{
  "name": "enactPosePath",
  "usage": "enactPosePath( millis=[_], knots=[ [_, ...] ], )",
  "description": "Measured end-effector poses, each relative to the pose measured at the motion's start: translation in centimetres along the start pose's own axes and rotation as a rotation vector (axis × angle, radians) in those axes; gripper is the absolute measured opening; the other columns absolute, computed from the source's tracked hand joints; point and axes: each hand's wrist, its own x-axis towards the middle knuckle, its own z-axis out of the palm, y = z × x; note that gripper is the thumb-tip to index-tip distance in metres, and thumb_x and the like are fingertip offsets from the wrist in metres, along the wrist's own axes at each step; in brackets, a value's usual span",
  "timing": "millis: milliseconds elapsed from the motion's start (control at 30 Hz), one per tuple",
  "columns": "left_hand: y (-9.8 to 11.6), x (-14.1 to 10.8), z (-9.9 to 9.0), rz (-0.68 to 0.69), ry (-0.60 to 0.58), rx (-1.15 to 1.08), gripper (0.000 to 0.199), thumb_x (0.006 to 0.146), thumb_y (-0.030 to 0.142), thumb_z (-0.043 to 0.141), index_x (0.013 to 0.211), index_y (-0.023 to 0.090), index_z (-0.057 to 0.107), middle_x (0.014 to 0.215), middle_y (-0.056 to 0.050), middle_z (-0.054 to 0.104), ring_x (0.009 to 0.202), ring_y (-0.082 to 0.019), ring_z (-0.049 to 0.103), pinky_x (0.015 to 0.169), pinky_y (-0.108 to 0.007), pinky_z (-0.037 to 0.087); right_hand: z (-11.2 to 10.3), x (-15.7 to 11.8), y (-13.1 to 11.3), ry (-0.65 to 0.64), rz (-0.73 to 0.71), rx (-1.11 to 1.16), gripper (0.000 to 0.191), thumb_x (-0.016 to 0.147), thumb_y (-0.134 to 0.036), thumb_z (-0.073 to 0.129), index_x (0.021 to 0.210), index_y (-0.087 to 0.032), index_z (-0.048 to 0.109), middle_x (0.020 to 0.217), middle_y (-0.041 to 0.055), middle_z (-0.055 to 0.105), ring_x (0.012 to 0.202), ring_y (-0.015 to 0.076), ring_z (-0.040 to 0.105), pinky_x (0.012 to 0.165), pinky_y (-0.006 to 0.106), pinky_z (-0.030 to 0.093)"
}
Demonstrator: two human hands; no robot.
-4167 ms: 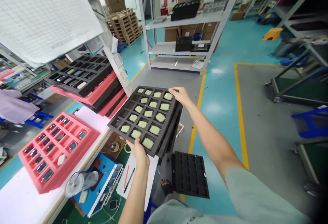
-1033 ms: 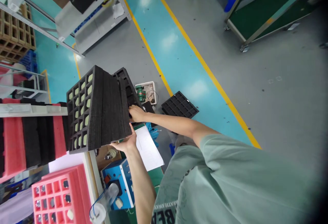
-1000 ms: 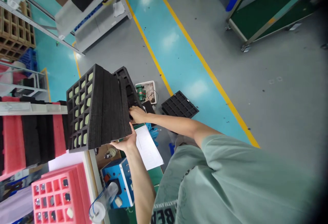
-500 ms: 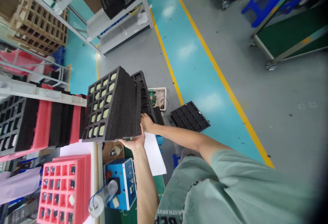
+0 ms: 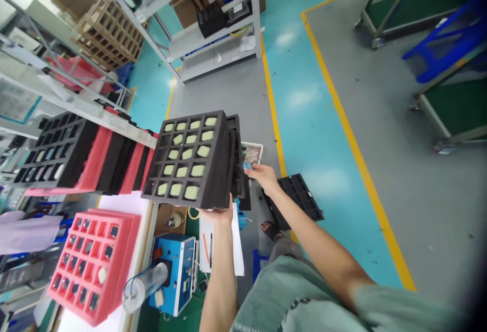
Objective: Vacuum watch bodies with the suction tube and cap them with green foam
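Note:
A black foam tray [image 5: 210,162] with rows of pockets stands tilted in front of me. Pale green pieces [image 5: 198,171] sit in many of its pockets; a few pockets on its left side look bare. My left hand [image 5: 218,214] grips the tray's lower edge, palm beneath it, fingers partly hidden. Behind it, to the right, another black tray [image 5: 238,159] stands close. Pinched in the fingertips of my right hand [image 5: 266,176] is a small blue piece [image 5: 248,166], too small to make out its kind. That hand is just right of the rear tray.
Pink foam trays [image 5: 110,266] with dark pieces lie on the bench at left, beside a blue control box [image 5: 173,273] and a clear cylinder [image 5: 146,286]. A black tray [image 5: 300,197] lies on the floor. Shelving [image 5: 216,50] stands ahead, wheeled carts [image 5: 456,114] at right.
My right hand has come away from the trays to the right and now shows a blue piece in its fingertips. The front tray's face has turned more toward me; my left hand still holds it.

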Motion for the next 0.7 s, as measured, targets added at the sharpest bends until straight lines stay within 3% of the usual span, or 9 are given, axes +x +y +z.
enactPosePath(
  millis=[167,333,433,500,567,633,700],
  knots=[
    [-1.9,1.1,-0.9,-0.01,0.002,0.008,0.054,0.085,0.067,0.043,0.107,0.028,0.072,0.118,-0.011,0.071,0.115,-0.033,0.067,0.085,-0.051,0.059,0.8,0.7,-2.3,0.025,0.044,0.36,0.042,0.065,-0.055,0.079,0.088,-0.021,0.072,0.079,0.0017,0.072,0.07,0.0157,0.069,0.073,0.032,0.062],
    [-0.9,1.1,-2.5,0.044,0.133,0.142,0.046,0.091,0.057,0.043,0.105,0.022,0.069,0.116,-0.017,0.069,0.114,-0.037,0.066,0.082,-0.054,0.059,2.2,0.4,-4.5,-0.044,0.093,0.572,0.041,0.059,-0.052,0.086,0.075,-0.024,0.062,0.068,-0.0023,0.064,0.06,0.0141,0.063,0.08,0.041,0.066],
    [0.8,-1.2,-4.8,0.231,0.273,0.229,0.031,0.094,0.043,0.049,0.114,0.022,0.06,0.137,-0.018,0.057,0.137,-0.035,0.052,0.1,-0.056,0.052,2.8,0.2,-5.4,-0.081,0.109,0.63,0.041,0.059,-0.05,0.088,0.074,-0.025,0.059,0.066,-0.003,0.063,0.059,0.0146,0.062,0.08,0.043,0.066],
    [2.4,-3.3,-6.2,0.416,0.306,0.274,0.036,0.088,0.039,0.065,0.12,0.025,0.056,0.152,-0.014,0.044,0.151,-0.029,0.035,0.116,-0.05,0.04,2.9,0.2,-5.8,-0.096,0.113,0.644,0.039,0.059,-0.048,0.088,0.075,-0.025,0.061,0.065,-0.003,0.063,0.058,0.0146,0.062,0.079,0.042,0.067],
    [4.4,-5.2,-6.7,0.609,0.212,0.411,0.056,0.067,0.032,0.088,0.115,0.025,0.06,0.155,-0.013,0.042,0.155,-0.03,0.026,0.126,-0.047,0.025,3.0,0.2,-6.1,-0.108,0.114,0.64,0.039,0.058,-0.047,0.089,0.076,-0.025,0.063,0.064,-0.0029,0.064,0.057,0.0145,0.062,0.077,0.042,0.067],
    [6.6,-6.2,-6.1,0.808,-0.055,0.771,0.063,0.047,0.029,0.1,0.101,0.022,0.067,0.144,-0.017,0.055,0.154,-0.038,0.028,0.129,-0.055,0.009,2.8,0.0,-6.4,-0.117,0.109,0.619,0.038,0.058,-0.046,0.09,0.076,-0.024,0.064,0.063,-0.0027,0.064,0.055,0.0145,0.062,0.075,0.042,0.067],
    [8.7,-6.4,-4.8,0.888,-0.369,1.057,0.057,0.045,0.03,0.102,0.091,0.022,0.071,0.128,-0.017,0.067,0.148,-0.042,0.04,0.127,-0.061,-0.001,2.4,-0.3,-6.7,-0.118,0.095,0.581,0.037,0.058,-0.047,0.09,0.075,-0.024,0.065,0.063,-0.0021,0.064,0.055,0.0144,0.061,0.074,0.041,0.066]
  ],
)
